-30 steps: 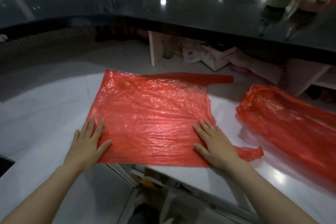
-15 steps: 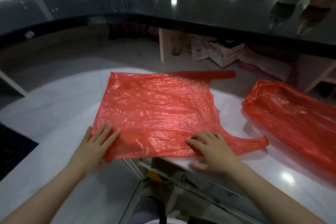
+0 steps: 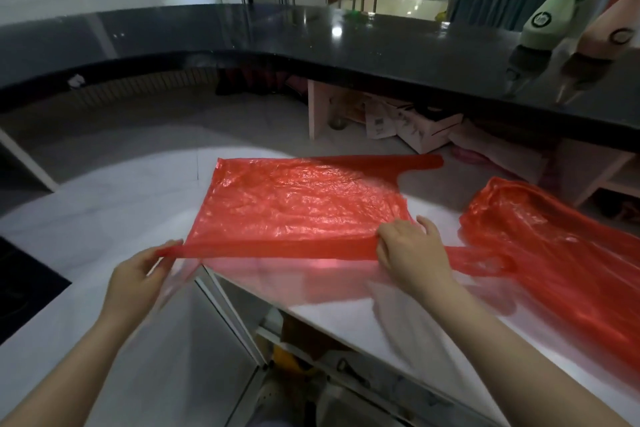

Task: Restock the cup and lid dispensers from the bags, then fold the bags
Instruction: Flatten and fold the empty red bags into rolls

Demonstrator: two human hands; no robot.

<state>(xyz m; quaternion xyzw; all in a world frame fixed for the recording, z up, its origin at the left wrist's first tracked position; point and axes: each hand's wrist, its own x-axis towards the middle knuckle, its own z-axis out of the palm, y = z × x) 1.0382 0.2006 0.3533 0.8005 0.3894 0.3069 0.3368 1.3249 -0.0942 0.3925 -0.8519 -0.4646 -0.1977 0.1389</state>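
Note:
A flattened red plastic bag (image 3: 304,204) lies on the white counter (image 3: 104,218), its handles pointing right. Its near edge is lifted off the surface. My left hand (image 3: 135,277) pinches the near left corner. My right hand (image 3: 412,253) grips the near edge by the lower handle, fingers curled over the plastic. A second red bag (image 3: 561,253) lies crumpled and loose on the counter to the right. No cups, lids or dispensers are in view.
A raised black bar top (image 3: 346,42) curves around the far side. Green and pink devices (image 3: 571,28) stand on it at the right. Boxes (image 3: 408,128) sit under the bar. A gap in the counter opens below my hands, with shelves underneath.
Both hands went from pressing flat on the bag to taking hold of its near edge and lifting it. The camera has tilted upward.

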